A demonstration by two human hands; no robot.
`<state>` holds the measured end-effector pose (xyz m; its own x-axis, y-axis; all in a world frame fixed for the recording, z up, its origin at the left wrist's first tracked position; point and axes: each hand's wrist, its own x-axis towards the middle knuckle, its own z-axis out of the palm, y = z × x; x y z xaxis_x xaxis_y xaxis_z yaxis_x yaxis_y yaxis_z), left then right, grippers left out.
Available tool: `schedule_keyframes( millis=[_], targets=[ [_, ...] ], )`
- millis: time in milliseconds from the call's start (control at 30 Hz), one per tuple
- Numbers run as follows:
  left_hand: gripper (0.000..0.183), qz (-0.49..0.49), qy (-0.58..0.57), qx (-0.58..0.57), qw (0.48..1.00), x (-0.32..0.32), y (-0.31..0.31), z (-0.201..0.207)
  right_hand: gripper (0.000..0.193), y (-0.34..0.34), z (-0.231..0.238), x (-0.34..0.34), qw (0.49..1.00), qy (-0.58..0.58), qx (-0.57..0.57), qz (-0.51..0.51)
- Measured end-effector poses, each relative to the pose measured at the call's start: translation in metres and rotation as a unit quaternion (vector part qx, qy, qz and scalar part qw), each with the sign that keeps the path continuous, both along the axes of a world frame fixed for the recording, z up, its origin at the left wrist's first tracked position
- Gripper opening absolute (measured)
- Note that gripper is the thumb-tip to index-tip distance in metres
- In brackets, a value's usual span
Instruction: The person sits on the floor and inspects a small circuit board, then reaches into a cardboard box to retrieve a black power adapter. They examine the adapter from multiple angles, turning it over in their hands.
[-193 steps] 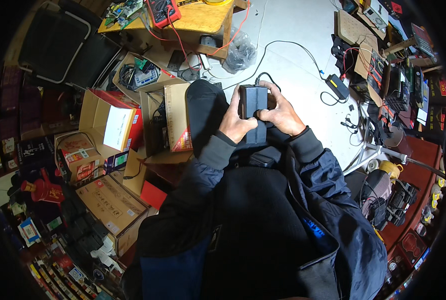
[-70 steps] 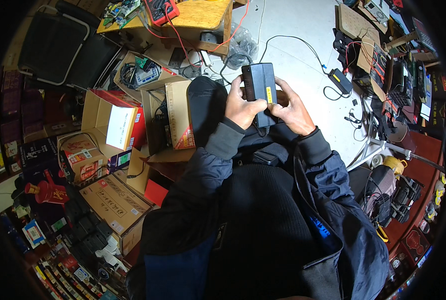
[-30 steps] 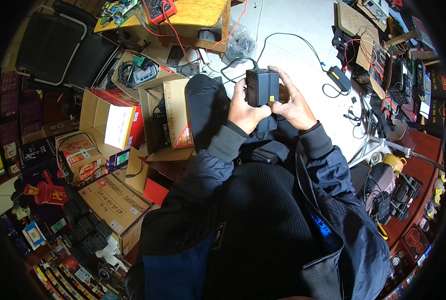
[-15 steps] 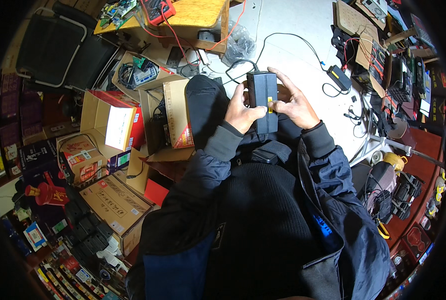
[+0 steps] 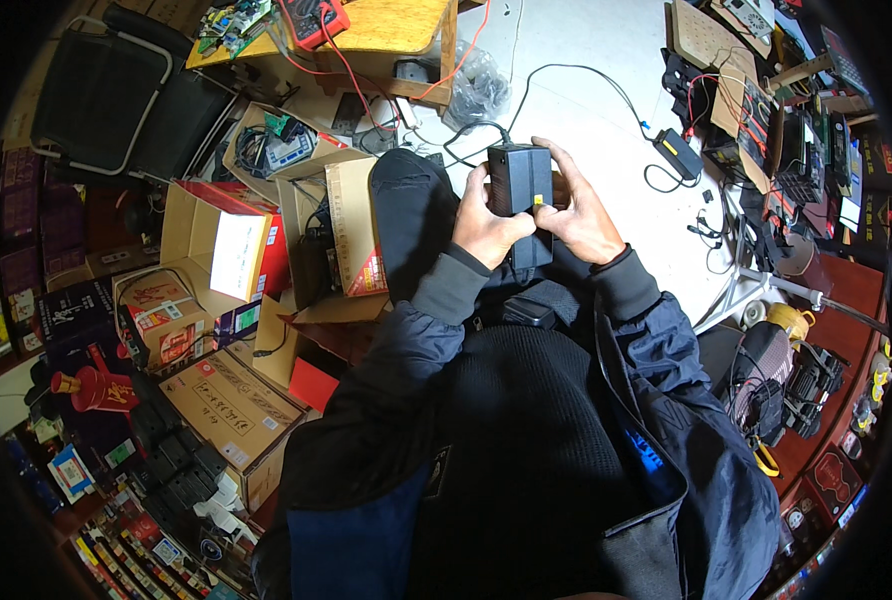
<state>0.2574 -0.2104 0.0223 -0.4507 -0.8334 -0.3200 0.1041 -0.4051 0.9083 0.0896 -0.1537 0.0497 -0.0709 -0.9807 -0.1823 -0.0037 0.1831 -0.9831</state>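
A black box-shaped power adapter (image 5: 519, 180) with a small yellow label is held upright between both hands above my lap. My left hand (image 5: 488, 222) grips its left side, thumb across the front. My right hand (image 5: 580, 215) closes on the right side, its thumb beside the yellow label and its fingers reaching up behind the edge. A black cable (image 5: 476, 130) leaves the adapter's far end. Below it, another black case (image 5: 531, 307) lies at my waist, partly hidden by clothing.
Open cardboard boxes (image 5: 351, 230) stand left of my leg. A yellow table (image 5: 386, 30) at the far side carries a red multimeter (image 5: 313, 18). On the pale floor lies a second black adapter (image 5: 678, 153) with its cable. Tools and electronics crowd the right side.
The adapter has shifted slightly left and turned a little, showing more of its left side. My right hand has moved slightly left, its thumb covering more of the yellow label.
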Motion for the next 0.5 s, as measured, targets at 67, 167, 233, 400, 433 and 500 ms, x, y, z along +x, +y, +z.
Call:
schedule_keyframes(
  millis=[67,167,233,400,433,500],
  targets=[
    [0.086,0.009,0.019,0.001,1.0,-0.001,0.001,0.001,0.084,-0.001,0.001,0.0,1.0,0.003,0.003,0.001],
    [0.086,0.013,0.043,-0.002,0.999,-0.003,0.003,0.001,0.083,-0.002,0.001,-0.002,1.0,0.0,0.005,-0.001],
    [0.085,0.002,0.045,-0.008,0.999,-0.003,0.004,0.0,0.083,-0.003,0.0,-0.003,1.0,-0.005,0.005,0.0],
    [0.083,0.006,0.015,-0.037,0.999,-0.006,0.005,-0.008,0.081,-0.002,-0.008,-0.004,1.0,0.002,0.005,-0.015],
    [0.083,0.007,0.02,-0.051,0.998,-0.007,0.004,-0.01,0.081,-0.002,-0.01,-0.006,1.0,0.002,-0.004,-0.016],
    [0.083,-0.002,-0.002,-0.043,0.999,-0.009,-0.002,-0.014,0.081,-0.004,-0.017,-0.009,1.0,-0.015,0.003,-0.014]
  ],
)
